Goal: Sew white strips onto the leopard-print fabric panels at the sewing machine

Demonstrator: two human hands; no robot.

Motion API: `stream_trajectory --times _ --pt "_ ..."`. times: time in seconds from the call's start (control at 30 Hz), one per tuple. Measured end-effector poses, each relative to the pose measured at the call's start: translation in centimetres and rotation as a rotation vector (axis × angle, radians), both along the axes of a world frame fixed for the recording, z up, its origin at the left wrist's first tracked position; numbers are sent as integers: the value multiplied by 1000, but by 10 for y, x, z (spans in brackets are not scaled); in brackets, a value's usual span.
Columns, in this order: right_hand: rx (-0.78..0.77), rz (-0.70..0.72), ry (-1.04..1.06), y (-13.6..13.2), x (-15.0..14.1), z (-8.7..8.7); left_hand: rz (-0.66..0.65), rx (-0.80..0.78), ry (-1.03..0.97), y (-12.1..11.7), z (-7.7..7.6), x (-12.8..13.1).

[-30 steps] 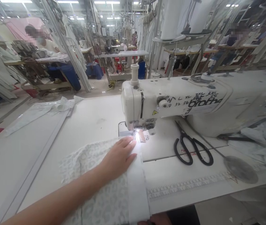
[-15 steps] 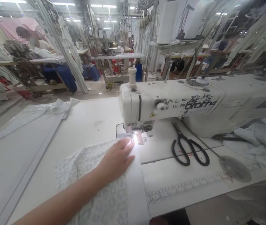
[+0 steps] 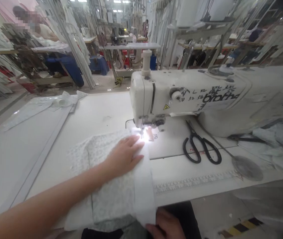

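Note:
My left hand [image 3: 125, 154] lies flat with fingers stretched on a pale patterned cloth [image 3: 114, 199], its fingertips close to the lit needle area of a white sewing machine [image 3: 176, 96]. A plain white strip [image 3: 143, 192] runs along the cloth's right side, from the needle down to the table's front edge. At that edge my right hand [image 3: 167, 225] pinches the lower corner of the strip; part of this hand is cut off by the frame. Black-handled scissors [image 3: 201, 146] lie to the right of the needle.
A ruler scale [image 3: 193, 182] runs along the table front, beside a round grey disc on a rod [image 3: 247, 167]. Crumpled pale cloth [image 3: 281, 142] lies at right. Flat white pieces [image 3: 37, 132] cover the left. A person [image 3: 42, 31] sits at another table behind.
My right hand has come into view at the bottom, holding the strip's lower end. My left hand stays near the needle on the cloth. The camera view has tilted down.

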State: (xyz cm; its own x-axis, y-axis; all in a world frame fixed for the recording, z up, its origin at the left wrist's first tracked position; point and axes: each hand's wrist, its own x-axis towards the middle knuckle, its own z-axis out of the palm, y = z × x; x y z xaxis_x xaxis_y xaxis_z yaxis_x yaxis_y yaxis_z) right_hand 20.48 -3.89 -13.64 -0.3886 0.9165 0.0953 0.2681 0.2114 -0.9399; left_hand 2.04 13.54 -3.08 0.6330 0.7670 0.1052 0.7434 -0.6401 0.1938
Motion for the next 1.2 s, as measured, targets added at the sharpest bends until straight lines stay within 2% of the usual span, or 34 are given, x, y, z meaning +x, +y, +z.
stream_trajectory --times 0.1,0.17,0.23,0.4,0.5,0.97,1.2 --pt "1 -88 108 -2 -2 16 -48 -14 32 16 5 0" --pt "-17 -132 141 -6 -2 20 -61 -39 57 15 7 0" --pt "-36 -156 146 -12 0 21 -10 -65 69 2 8 1" --pt "-87 -197 167 -25 6 24 142 -149 20 -47 4 -1" --pt "-106 -223 186 -29 7 27 185 -116 28 -59 0 -5" --pt "-85 -334 200 -37 3 31 157 -41 42 -48 -4 -11" --pt "74 -280 33 -39 5 33 89 -31 74 -54 2 -8"
